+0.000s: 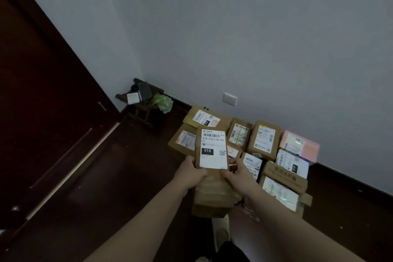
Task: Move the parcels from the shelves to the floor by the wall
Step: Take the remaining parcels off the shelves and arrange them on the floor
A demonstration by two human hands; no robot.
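Brown cardboard makes up the held parcel (212, 149), a flat box with a large white shipping label on its face, printed with a barcode, a QR code and a black block reading "010". It is held upright in the air, in front of the person and above the floor, not yet set down. The left hand (191, 173) grips its lower left corner and the right hand (238, 173) grips its lower right corner. The fingers (234, 162) of both hands are curled round the bottom edge, with the thumbs on the label side.

Just below the hands sits a stack of brown parcels (212, 195); it cannot be told whether the hands carry it or it rests on the floor.

Beyond the held parcel, a group of floor parcels (263, 140) lies on the dark wooden floor (106, 176), close together, against the pale wall (255, 38). Most are brown with white labels facing up. A pink parcel (299, 144) lies at the right end, touching the wall.

A white wall socket (229, 99) sits low on the wall, just above the parcels. In the corner stands a small dark wooden stool (140, 108) with a few small items on top, and a green bag (163, 102) beside it. A dark door (42, 91) fills the left side. A foot in a light slipper (221, 229) shows near the bottom edge.
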